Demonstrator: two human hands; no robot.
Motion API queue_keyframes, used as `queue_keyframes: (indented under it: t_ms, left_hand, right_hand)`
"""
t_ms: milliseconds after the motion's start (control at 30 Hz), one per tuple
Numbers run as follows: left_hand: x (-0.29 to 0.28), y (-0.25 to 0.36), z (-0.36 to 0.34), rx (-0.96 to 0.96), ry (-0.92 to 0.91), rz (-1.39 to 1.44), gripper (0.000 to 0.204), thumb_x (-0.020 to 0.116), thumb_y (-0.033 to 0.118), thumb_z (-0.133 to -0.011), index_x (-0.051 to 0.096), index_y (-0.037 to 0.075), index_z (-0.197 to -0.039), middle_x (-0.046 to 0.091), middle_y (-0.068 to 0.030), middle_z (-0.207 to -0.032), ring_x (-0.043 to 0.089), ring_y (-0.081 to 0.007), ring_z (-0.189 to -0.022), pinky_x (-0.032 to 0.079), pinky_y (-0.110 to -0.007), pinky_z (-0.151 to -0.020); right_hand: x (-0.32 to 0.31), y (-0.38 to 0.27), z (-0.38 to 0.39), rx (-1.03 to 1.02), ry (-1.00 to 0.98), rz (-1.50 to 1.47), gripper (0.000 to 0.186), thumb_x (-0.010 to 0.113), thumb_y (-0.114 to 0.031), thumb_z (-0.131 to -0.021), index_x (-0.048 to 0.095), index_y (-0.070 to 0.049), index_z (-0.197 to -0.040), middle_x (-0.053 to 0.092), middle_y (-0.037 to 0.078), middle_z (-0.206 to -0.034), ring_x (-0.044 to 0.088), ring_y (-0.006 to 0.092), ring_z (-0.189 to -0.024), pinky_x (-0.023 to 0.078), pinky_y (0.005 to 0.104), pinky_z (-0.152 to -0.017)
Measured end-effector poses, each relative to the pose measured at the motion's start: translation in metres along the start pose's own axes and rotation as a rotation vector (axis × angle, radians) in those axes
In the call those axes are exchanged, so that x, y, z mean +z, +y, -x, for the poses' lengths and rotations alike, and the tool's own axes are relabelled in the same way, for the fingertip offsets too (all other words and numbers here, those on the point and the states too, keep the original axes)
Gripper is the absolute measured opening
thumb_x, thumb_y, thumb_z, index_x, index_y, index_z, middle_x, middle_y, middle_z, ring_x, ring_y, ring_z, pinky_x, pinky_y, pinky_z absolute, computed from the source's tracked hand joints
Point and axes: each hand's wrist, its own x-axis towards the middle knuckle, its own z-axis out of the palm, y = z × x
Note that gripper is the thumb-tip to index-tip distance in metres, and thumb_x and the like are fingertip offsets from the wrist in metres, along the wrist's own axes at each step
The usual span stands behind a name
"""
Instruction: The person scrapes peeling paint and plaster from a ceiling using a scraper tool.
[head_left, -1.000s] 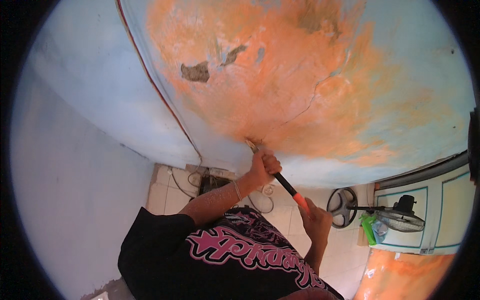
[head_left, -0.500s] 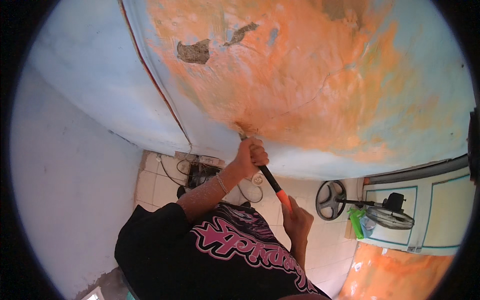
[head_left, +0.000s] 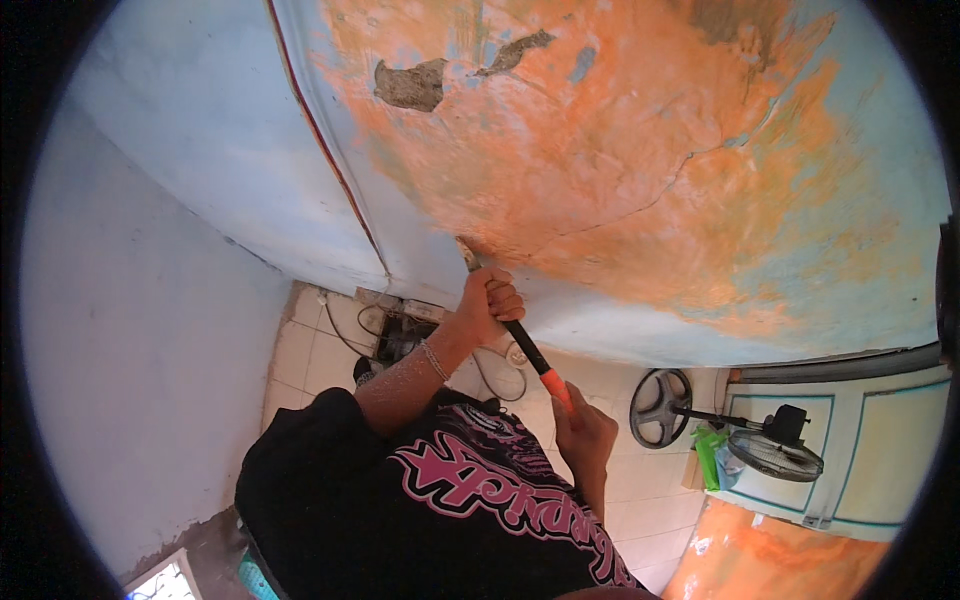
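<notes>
With both hands I hold a long-handled scraper [head_left: 530, 348], black along the shaft and orange toward its lower end. My left hand [head_left: 488, 300] is wrapped round the shaft just below the head. Lower down and to the right, my right hand [head_left: 585, 432] is closed round the orange end. The narrow scraper head touches, or nearly touches, the wall [head_left: 600, 170] at the lower left edge of its orange area. Pale blue paint surrounds that mottled orange, and two grey-brown patches [head_left: 410, 86] of bare plaster show near the top. A thin crack crosses the orange.
A red-brown cable [head_left: 325, 145] runs down the wall at left. On the tiled floor stand a dark box-like device [head_left: 402, 335] with wires and a pedestal fan [head_left: 775, 450] with a round base. Behind the fan is a pale door [head_left: 890, 440] with green lines. A green bag [head_left: 712, 458] lies beside it.
The scraper head has shifted slightly left and up along the edge of the orange area, both hands moving with it. The view has shifted a little too. Both grips stay the same.
</notes>
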Motion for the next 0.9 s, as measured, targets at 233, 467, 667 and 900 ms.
queue_keyframes:
  t_ms: [233,467,667,900]
  left_hand:
    - [-0.002,-0.014,0.003,-0.028,-0.005,-0.028,0.045,0.05,0.013,-0.078,0.021,0.022,-0.045,0.016,0.007,-0.04,0.017,-0.009,-0.034,0.02,-0.026,-0.037]
    - [-0.005,-0.005,0.003,0.002,0.052,-0.043,0.045,0.05,0.01,-0.076,0.018,0.022,-0.047,0.014,0.0067,-0.041,0.016,-0.0097,-0.035,0.018,-0.027,-0.036]
    - [-0.006,0.002,0.005,0.086,0.169,-0.093,0.044,0.05,0.015,-0.078,0.022,0.021,-0.046,0.017,0.0063,-0.04,0.018,-0.0099,-0.035,0.02,-0.027,-0.037]
    - [-0.002,-0.017,0.003,-0.01,0.105,-0.157,0.043,0.052,0.015,-0.077,0.022,0.021,-0.046,0.017,0.0064,-0.041,0.019,-0.01,-0.037,0.02,-0.027,-0.038]
  right_hand:
    - [-0.005,0.002,0.012,0.071,-0.064,0.025,0.03,0.069,-0.019,-0.08,0.066,-0.004,-0.105,0.055,0.012,-0.053,0.056,0.0199,-0.045,0.042,0.0301,-0.046]
    - [0.01,0.009,0.015,0.052,-0.016,-0.104,0.029,0.068,-0.016,-0.08,0.065,-0.003,-0.106,0.057,0.013,-0.054,0.056,0.0192,-0.044,0.042,0.0289,-0.045]
    - [0.017,0.006,0.005,0.038,-0.043,-0.116,0.028,0.068,-0.017,-0.081,0.066,-0.003,-0.105,0.055,0.012,-0.053,0.055,0.0195,-0.044,0.041,0.0288,-0.045]
    - [0.01,0.012,0.017,0.115,-0.122,-0.089,0.025,0.061,-0.02,-0.086,0.065,-0.007,-0.106,0.053,0.013,-0.054,0.054,0.0158,-0.045,0.043,0.0294,-0.047]
